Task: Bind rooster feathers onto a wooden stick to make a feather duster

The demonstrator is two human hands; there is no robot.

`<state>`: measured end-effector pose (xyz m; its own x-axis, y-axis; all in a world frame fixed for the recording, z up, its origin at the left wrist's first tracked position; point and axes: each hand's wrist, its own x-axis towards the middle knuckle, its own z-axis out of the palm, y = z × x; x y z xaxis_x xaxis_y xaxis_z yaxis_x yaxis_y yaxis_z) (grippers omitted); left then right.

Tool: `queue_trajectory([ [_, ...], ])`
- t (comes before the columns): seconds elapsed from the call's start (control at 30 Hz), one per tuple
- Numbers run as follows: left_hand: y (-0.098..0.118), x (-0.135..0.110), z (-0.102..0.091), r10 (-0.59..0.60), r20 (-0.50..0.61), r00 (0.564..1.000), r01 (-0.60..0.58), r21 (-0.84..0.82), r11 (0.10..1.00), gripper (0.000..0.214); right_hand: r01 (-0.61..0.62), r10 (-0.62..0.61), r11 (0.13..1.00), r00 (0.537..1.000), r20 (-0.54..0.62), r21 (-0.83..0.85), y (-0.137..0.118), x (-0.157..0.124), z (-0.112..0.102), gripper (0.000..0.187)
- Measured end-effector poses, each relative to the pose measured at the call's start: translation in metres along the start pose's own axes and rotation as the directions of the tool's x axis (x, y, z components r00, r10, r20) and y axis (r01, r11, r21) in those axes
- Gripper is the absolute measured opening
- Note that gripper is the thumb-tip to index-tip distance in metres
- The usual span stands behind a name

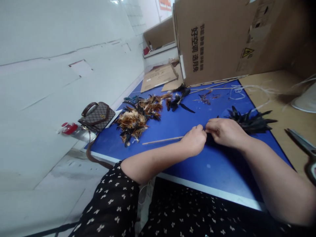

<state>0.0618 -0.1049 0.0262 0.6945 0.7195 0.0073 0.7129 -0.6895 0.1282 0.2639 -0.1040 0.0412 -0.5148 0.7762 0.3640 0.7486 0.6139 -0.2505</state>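
My left hand (195, 141) is closed around a thin wooden stick (163, 141), whose bare end points left over the blue tabletop. Close beside it, my right hand (223, 131) is pinched, its fingertips almost meeting those of the left. Whatever lies between the right fingertips is too small and dark to make out. A bunch of black feathers (251, 121) spreads out just behind the right hand, in line with the stick; the hand hides whether the two are joined. Left of my hands lies a pile of brown and tan feathers (133, 120), with loose black feathers (179, 100) at its far side.
Scissors (302, 144) lie at the right on a brown surface, near white string (238, 92). A large cardboard box (222, 42) stands at the back, beside flat cardboard (158, 77). A patterned handbag (97, 117) and a red-capped bottle (74, 130) are at the left.
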Motion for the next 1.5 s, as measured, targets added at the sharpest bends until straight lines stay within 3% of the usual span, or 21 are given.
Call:
queue_trajectory([
  [0.1,-0.003,-0.008,0.000,0.075,-0.028,0.997,-0.074,0.035,0.997,0.035,-0.005,0.003,0.991,1.000,0.017,0.130,0.010,0.002,0.004,0.022],
  [0.2,-0.008,-0.016,0.000,0.156,-0.081,0.984,-0.160,-0.037,0.986,0.037,0.005,-0.016,0.949,0.999,0.031,0.314,0.016,0.004,0.008,0.027],
  [0.33,-0.011,-0.027,-0.002,0.141,-0.179,0.974,-0.177,-0.204,0.963,0.038,-0.022,0.016,0.881,1.000,0.017,0.472,0.015,0.007,0.011,0.034],
  [0.5,-0.015,-0.036,0.005,0.116,-0.210,0.971,-0.161,-0.209,0.965,0.044,-0.100,0.067,0.844,0.994,0.081,0.527,0.010,0.007,0.017,0.036],
  [0.67,-0.020,-0.042,0.016,0.140,-0.232,0.963,-0.183,-0.179,0.967,0.047,-0.086,0.023,0.836,0.992,0.120,0.543,0.008,0.009,0.026,0.034],
  [0.9,-0.021,-0.042,0.009,0.194,-0.198,0.961,-0.241,-0.250,0.938,0.050,-0.069,0.003,0.836,0.992,0.122,0.544,0.008,0.009,0.029,0.032],
  [1.1,-0.018,-0.039,0.008,0.190,-0.150,0.970,-0.214,-0.163,0.963,0.054,-0.079,0.042,0.850,0.996,0.083,0.521,0.008,0.011,0.027,0.040],
  [1.27,-0.032,-0.043,-0.002,0.205,-0.147,0.968,-0.215,-0.054,0.975,0.046,-0.247,0.251,0.837,0.966,0.058,0.489,0.025,0.011,0.004,0.056],
  [1.5,-0.081,-0.070,-0.028,0.146,-0.212,0.966,-0.122,0.118,0.985,0.041,-0.507,0.562,0.755,0.827,-0.013,0.417,0.069,0.005,-0.065,0.078],
])
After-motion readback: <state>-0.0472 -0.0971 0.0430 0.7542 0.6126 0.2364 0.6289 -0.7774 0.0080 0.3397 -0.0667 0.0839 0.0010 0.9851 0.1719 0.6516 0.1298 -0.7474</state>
